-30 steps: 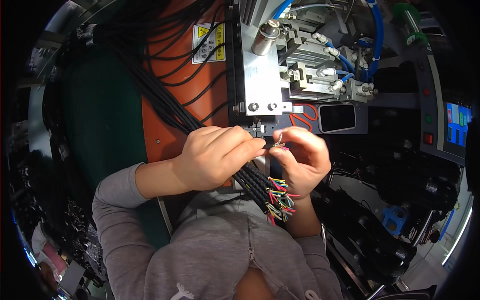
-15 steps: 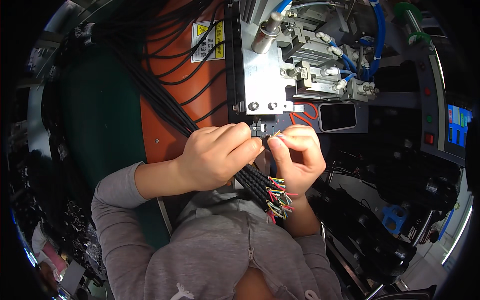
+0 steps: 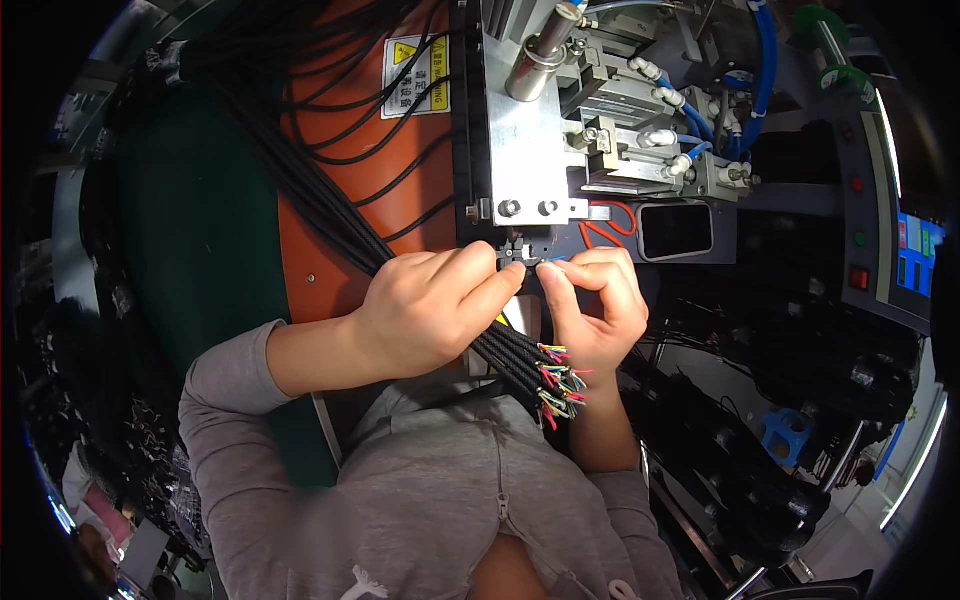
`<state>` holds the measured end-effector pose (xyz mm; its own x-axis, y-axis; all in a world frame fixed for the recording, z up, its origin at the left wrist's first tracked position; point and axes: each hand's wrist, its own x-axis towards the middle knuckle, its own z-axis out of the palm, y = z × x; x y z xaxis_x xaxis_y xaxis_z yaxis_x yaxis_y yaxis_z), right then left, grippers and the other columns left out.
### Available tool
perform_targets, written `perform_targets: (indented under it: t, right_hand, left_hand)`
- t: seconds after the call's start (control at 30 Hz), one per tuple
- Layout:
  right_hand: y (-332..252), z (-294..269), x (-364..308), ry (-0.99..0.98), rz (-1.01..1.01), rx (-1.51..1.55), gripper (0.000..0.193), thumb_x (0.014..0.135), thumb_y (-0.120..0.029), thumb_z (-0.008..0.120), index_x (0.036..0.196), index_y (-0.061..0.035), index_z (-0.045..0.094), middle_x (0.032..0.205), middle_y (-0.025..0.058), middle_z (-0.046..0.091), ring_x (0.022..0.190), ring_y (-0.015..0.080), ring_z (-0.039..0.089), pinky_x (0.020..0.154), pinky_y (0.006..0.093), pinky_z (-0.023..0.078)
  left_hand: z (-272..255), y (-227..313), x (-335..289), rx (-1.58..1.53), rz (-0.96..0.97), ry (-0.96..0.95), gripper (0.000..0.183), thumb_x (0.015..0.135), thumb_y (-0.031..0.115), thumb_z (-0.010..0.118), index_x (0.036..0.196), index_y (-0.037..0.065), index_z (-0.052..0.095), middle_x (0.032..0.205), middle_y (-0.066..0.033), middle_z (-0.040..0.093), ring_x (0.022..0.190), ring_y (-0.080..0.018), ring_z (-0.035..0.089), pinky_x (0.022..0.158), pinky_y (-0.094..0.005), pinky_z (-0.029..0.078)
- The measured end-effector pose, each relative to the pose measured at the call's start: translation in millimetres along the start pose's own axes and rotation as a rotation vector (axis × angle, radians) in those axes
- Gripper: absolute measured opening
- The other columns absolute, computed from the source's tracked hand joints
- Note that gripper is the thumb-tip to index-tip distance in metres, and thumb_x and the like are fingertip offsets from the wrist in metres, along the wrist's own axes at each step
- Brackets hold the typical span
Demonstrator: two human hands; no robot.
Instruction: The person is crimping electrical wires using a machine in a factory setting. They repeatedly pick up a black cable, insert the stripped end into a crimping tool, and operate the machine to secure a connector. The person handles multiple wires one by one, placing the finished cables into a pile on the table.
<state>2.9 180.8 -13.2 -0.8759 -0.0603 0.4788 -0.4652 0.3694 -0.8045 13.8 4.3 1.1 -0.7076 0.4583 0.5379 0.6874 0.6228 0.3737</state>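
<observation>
At the far left a green mat [image 3: 190, 240] lies beside an orange panel [image 3: 330, 250], and a bundle of black cables [image 3: 300, 190] runs down across both toward the person's chest, its stripped coloured wire ends [image 3: 562, 385] fanning out just below the hands; the left hand [image 3: 425, 310] is curled round that bundle, its forefinger stretched to the small slot [image 3: 518, 255] under the metal plate [image 3: 525, 130]; the right hand [image 3: 590, 300], thumb and forefinger pressed together, pinches what looks like a single thin wire right at the same slot, though the wire itself is too small to make out; the step in hand seems to be feeding one wire end into the machine; the next move would call for a steady, straight push while the bundle is kept from slipping; further right sit blue hoses [image 3: 762, 70] and a control panel [image 3: 860, 230].
</observation>
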Motion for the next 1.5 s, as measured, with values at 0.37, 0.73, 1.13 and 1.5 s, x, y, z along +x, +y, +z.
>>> perform_targets:
  t: [0.37, 0.73, 1.13, 1.5]
  right_hand:
    - [6.1, -36.9, 21.4, -0.504, 0.368, 0.325, 0.009, 0.075, -0.003, 0.070, 0.076, 0.0009, 0.062, 0.070, 0.0069, 0.060, 0.065, 0.0137, 0.054, 0.062, 0.0267, 0.043]
    - [11.3, -0.8, 8.1, -0.263, 0.095, -0.163, 0.005, 0.077, -0.001, 0.064, 0.076, -0.0002, 0.060, 0.070, 0.0105, 0.057, 0.065, 0.0266, 0.053, 0.060, 0.0339, 0.043]
    - [24.1, 11.6, -6.7, -0.133, 0.341, 0.126, 0.006, 0.078, 0.000, 0.061, 0.074, -0.0002, 0.056, 0.069, 0.0037, 0.052, 0.064, 0.0124, 0.049, 0.058, 0.0264, 0.039]
    - [21.4, 7.5, -2.0, -0.244, 0.483, 0.152, 0.009, 0.082, -0.004, 0.061, 0.085, 0.0046, 0.061, 0.078, 0.0082, 0.061, 0.067, 0.0106, 0.054, 0.061, 0.0241, 0.043]
  left_hand:
    - [0.7, 0.3, 2.6, 0.133, 0.125, 0.064, 0.030, 0.063, 0.006, 0.065, 0.093, 0.005, 0.068, 0.065, 0.0032, 0.050, 0.053, -0.0076, 0.048, 0.042, -0.0206, 0.035]
    - [5.8, 6.7, 2.2, 0.330, 0.012, -0.127, 0.032, 0.067, 0.011, 0.060, 0.098, 0.008, 0.068, 0.067, 0.0027, 0.043, 0.054, -0.0085, 0.044, 0.043, -0.0208, 0.035]
    - [9.3, 4.7, 2.8, 0.311, -0.002, -0.071, 0.025, 0.069, 0.011, 0.062, 0.093, 0.007, 0.069, 0.066, 0.0019, 0.045, 0.053, -0.0086, 0.047, 0.043, -0.0218, 0.036]
    - [4.6, 0.8, 9.0, 0.245, 0.003, -0.108, 0.025, 0.070, 0.010, 0.063, 0.094, 0.008, 0.068, 0.072, 0.0016, 0.052, 0.056, -0.0084, 0.052, 0.047, -0.0224, 0.040]
